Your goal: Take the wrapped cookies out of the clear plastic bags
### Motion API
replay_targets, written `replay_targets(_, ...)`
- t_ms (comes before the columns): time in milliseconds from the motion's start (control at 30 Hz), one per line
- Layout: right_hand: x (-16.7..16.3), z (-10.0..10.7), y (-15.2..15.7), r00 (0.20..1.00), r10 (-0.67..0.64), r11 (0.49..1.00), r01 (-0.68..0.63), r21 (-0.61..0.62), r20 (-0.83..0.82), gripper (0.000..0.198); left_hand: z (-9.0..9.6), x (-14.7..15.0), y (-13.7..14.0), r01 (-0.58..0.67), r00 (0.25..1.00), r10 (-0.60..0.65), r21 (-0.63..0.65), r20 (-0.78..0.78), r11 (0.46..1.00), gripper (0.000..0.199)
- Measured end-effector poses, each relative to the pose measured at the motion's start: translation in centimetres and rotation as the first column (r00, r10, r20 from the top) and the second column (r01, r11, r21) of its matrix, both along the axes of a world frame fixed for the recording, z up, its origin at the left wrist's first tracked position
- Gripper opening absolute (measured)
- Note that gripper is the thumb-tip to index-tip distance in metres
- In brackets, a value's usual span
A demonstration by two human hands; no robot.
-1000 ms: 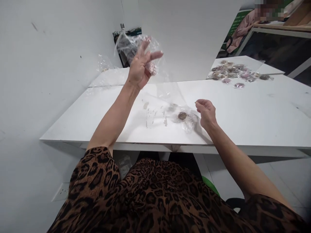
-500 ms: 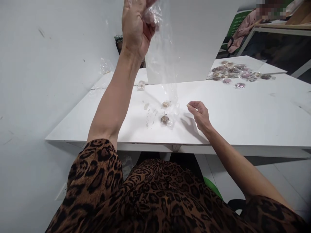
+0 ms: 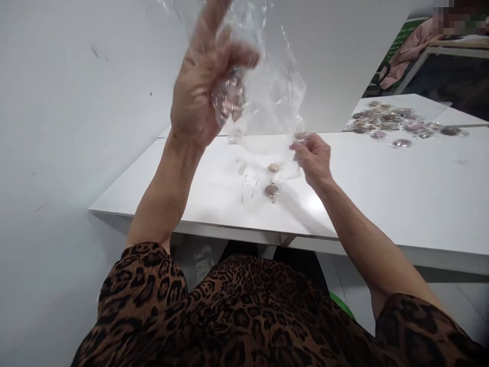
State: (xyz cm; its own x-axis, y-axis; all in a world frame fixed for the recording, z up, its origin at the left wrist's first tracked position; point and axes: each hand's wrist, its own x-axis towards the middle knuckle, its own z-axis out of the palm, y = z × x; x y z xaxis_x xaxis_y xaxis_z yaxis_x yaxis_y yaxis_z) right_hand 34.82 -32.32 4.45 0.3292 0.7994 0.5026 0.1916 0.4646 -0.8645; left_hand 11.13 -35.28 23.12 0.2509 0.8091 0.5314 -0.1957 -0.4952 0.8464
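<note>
A large clear plastic bag stretches between my two hands above the white table. My left hand is raised high at its upper end, slightly blurred, with the film around the fingers. Against that palm lies a small pinkish item in a clear wrapper; whether it is inside the bag I cannot tell. Lower down, my right hand pinches the bag's right edge. Below the bag, two small wrapped pieces rest on the table: a tan one and a brown one.
A pile of small wrapped pieces lies on the white table at the back right. An upright white panel stands behind the table, and a wall borders it on the left. Part of another person shows beyond.
My left hand has come lower, bringing the bag and the wrapped pinkish item into view. My right hand has risen slightly and closed on the bag's edge. The view has shifted somewhat.
</note>
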Motion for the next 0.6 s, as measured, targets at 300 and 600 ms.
replay_targets(300,-5.8,1.9,-2.7,0.943,0.329,0.944,-0.329,0.016,-0.040,0.033,-13.4,-2.4,3.2,0.182,0.837,-0.380,-0.455,-0.393,0.872,0.088)
replay_targets(600,-3.4,-1.6,-0.4,0.965,0.260,0.955,-0.252,-0.159,0.033,0.042,-18.2,-6.9,8.5,-0.116,0.991,0.056,-0.586,-0.120,0.802,0.014)
